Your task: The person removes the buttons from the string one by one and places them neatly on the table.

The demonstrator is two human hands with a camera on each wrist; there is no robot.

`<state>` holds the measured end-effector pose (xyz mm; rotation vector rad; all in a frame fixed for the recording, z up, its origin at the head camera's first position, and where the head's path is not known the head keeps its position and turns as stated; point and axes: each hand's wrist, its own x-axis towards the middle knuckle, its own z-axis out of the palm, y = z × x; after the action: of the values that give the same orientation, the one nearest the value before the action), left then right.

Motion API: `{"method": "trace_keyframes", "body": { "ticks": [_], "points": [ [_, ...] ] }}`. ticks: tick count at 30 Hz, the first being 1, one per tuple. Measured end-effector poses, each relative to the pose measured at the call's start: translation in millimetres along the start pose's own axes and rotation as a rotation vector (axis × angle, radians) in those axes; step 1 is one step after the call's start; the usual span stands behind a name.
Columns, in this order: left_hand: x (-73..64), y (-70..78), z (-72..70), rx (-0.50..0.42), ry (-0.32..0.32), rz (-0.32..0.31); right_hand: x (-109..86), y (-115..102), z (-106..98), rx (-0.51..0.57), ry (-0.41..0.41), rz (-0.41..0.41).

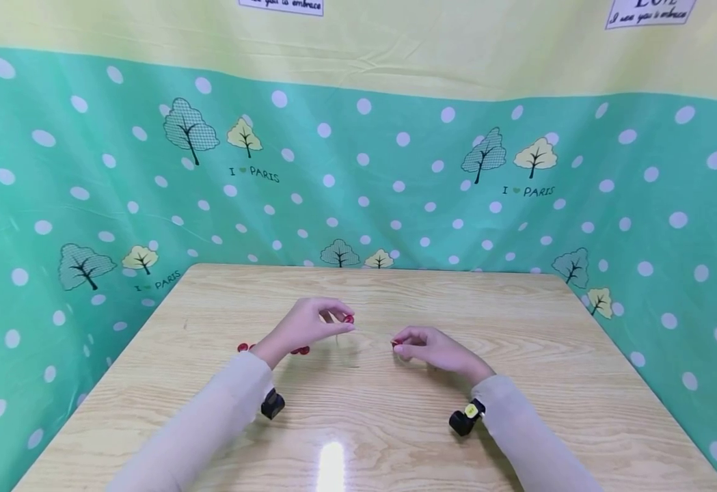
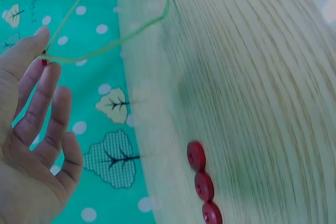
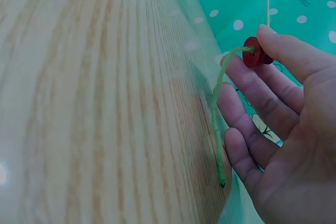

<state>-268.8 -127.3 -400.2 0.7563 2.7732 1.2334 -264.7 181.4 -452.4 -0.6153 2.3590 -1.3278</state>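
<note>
My left hand (image 1: pixel 310 321) is raised over the table and pinches a red button (image 1: pixel 348 319) between thumb and fingertips. A thin green string (image 2: pixel 113 44) passes at this button, one end dangling free. To the right, my right hand (image 1: pixel 435 350) pinches another red button (image 3: pixel 252 52) at its fingertips, with more red just behind it. Out of this button's face comes green string (image 3: pixel 214 108), its dark tip hanging beside the fingers. Between the two hands a length of string stretches. How far the left button is threaded is hidden by the fingers.
Several loose red buttons (image 2: pixel 196 156) lie in a row on the wooden table (image 1: pixel 358 410), near and partly behind my left wrist. A dotted green cloth (image 1: pixel 364 184) hangs along the table's back and sides.
</note>
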Motion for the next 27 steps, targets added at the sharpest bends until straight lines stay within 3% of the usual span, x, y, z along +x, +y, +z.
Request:
{"method": "trace_keyframes", "body": {
  "ticks": [12,27],
  "points": [
    [-11.6,-5.4,-20.9,0.025,0.038,-0.040,1.1,2.0,1.3,-0.052,-0.046,-0.003],
    [-25.6,-13.8,-47.0,0.049,0.083,-0.060,2.0,0.8,1.7,-0.031,-0.060,-0.002]
  ]
}}
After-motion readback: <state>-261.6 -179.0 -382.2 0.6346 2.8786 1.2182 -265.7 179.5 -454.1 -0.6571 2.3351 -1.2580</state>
